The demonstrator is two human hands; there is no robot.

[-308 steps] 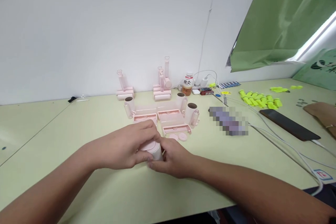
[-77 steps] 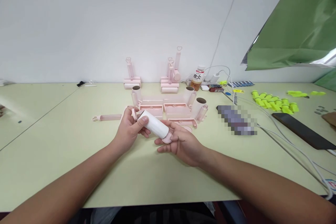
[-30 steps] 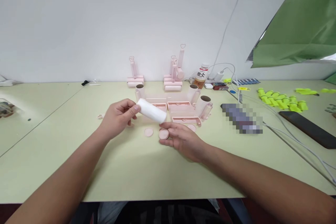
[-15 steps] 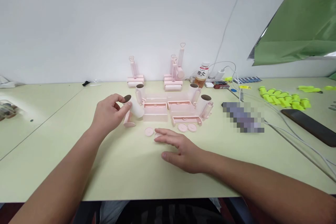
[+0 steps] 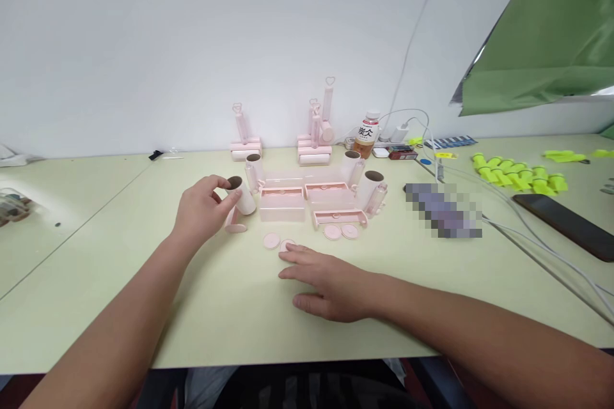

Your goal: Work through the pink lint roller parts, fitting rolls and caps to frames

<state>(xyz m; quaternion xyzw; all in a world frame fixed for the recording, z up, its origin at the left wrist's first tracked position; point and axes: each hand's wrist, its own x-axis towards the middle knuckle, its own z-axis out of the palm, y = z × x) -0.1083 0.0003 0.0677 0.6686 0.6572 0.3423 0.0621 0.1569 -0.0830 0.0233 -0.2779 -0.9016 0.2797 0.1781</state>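
A: What does the left hand [image 5: 201,209] have?
B: The white roll [image 5: 246,201], pinched at its top rim between thumb and fingers; the roll leans a little, brown open end up; a small pink frame [image 5: 235,227] is just beside its foot; whether its base rests on the table [image 5: 230,313], I cannot tell.
A: And the right hand [image 5: 330,284]?
B: It holds nothing; its fingers are loosely spread over the table; the fingertips overlap a pink disc [image 5: 284,244], though I cannot tell if they touch; a second disc [image 5: 271,241] lies just left of it.
A: What else is close by?
B: Two more discs [image 5: 332,231] side by side; pink trays [image 5: 282,198] behind; three other rolls [image 5: 368,192] upright; a drink bottle [image 5: 366,137] near the wall [image 5: 192,57].
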